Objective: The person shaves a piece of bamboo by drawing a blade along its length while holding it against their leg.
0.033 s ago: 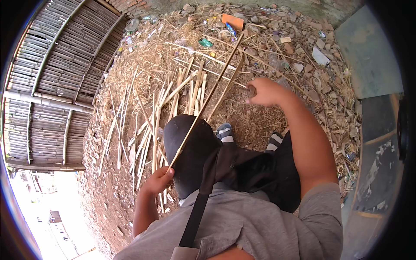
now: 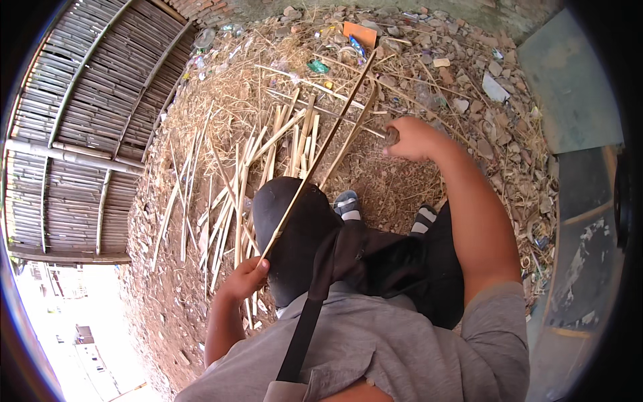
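My left hand (image 2: 249,278) is closed on the near end of a long, thin bamboo strip (image 2: 328,142), thumb on top. The strip slants up and away across my black-clad left knee (image 2: 289,224). A second bamboo strip (image 2: 353,134) runs close beside it; whether the two are joined I cannot tell. On the far right of the strip, my right hand (image 2: 416,141) curls round the brown handle of a knife-like tool (image 2: 392,137). Its thin, pale blade seems to point left toward the strips, apart from my left hand. My fingers partly hide the handle.
Split bamboo pieces (image 2: 271,144) lie piled on the ground beyond my left knee. My sandalled feet (image 2: 348,205) are between the knees. Rubble (image 2: 495,130) and litter spread at the right and back. A bamboo-slat panel (image 2: 74,120) stands left, a grey-green board (image 2: 569,84) right.
My right hand has shifted slightly to the right with the tool. My left hand and the bamboo strip stay in place.
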`<state>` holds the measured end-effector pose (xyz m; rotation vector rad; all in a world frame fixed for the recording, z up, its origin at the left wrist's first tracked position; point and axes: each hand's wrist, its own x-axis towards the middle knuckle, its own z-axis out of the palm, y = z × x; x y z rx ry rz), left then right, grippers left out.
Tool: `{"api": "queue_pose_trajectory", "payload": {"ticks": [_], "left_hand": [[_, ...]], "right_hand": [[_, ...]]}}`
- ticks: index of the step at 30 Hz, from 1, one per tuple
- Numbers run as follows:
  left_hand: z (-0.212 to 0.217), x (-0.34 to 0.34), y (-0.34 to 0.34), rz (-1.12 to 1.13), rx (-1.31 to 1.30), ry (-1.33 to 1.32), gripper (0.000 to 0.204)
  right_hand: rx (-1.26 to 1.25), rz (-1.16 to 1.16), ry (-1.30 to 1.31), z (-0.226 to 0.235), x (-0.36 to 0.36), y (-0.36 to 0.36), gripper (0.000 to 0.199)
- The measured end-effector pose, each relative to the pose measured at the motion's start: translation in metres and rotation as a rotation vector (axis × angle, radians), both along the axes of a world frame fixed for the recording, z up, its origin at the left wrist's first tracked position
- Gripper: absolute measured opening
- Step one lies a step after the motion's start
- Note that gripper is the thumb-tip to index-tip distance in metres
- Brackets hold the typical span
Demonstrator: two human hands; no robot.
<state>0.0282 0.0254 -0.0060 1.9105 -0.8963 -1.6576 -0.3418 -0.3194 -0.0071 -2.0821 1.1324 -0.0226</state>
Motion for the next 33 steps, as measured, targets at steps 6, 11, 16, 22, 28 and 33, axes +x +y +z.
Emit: {"api": "queue_pose_trajectory", "payload": {"ticks": [6, 11, 16, 22, 28, 33], "left_hand": [[0.005, 0.005, -0.007, -0.159, 0.025, -0.278, 0.039], [0.02, -0.009, -0.017, -0.212, 0.042, -0.413, 0.036], [0.025, -0.011, -0.024, -0.225, 0.061, -0.395, 0.036], [0.017, -0.001, -0.02, -0.223, 0.073, -0.378, 0.037], [0.021, -0.01, -0.023, -0.228, 0.044, -0.435, 0.038], [0.017, -0.007, -0.022, -0.235, 0.046, -0.459, 0.038]], "right_hand": [[-0.075, 0.251, 0.135, 0.021, 0.039, 0.037, 0.058], [-0.02, 0.124, 0.02, 0.006, 0.02, 0.012, 0.058], [-0.064, -0.075, 0.054, -0.01, 0.003, -0.006, 0.056], [-0.09, 0.293, 0.055, 0.007, 0.042, 0.035, 0.042], [-0.022, -0.032, 0.006, -0.015, 0.005, -0.007, 0.05], [-0.06, 0.006, 0.03, -0.011, 0.015, 0.003, 0.044]]}}
